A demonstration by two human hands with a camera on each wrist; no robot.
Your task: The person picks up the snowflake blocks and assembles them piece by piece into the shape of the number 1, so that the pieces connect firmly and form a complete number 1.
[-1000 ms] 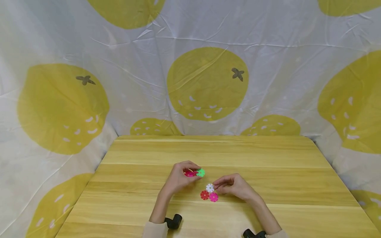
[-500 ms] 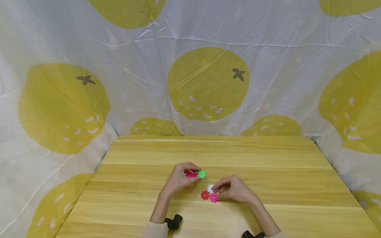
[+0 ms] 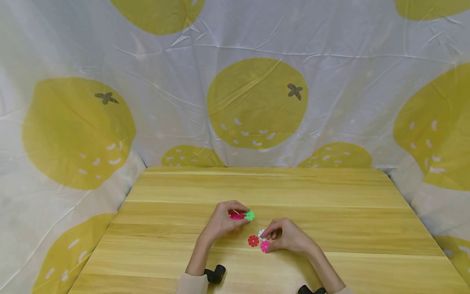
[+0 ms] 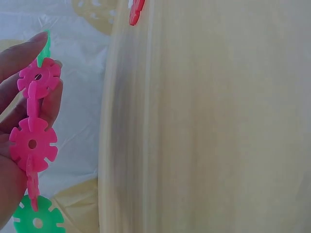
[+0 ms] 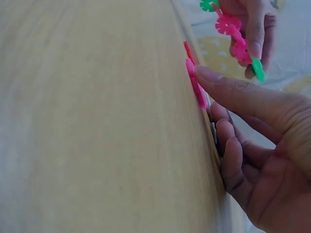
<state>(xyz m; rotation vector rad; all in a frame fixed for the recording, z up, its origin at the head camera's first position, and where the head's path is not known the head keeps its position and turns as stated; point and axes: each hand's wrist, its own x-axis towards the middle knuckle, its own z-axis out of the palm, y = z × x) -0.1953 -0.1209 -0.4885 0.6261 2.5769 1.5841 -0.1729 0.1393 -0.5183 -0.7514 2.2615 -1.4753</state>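
My left hand (image 3: 221, 220) pinches a chain of interlocking snowflake discs (image 4: 33, 133), several pink ones between a green disc (image 4: 44, 48) at the fingertips and another green disc (image 4: 48, 218) at the lower end. Just to the right of it, three loose discs lie on the table: red (image 3: 253, 241), white (image 3: 261, 234) and pink (image 3: 264, 247). My right hand (image 3: 292, 236) reaches over two of them, its thumb (image 5: 228, 85) straight against the pink disc. The other fingers bend at the white disc and partly cover it.
The wooden table (image 3: 176, 188) stretches away to a lemon-print cloth (image 3: 176, 94) hanging behind and at both sides. Black wrist mounts (image 3: 216, 274) sit on both forearms, close over the table's near part.
The right hand has come down and its thumb has reached the pink disc. The pink and white discs have slid slightly right, away from the red one. The left hand has barely moved.
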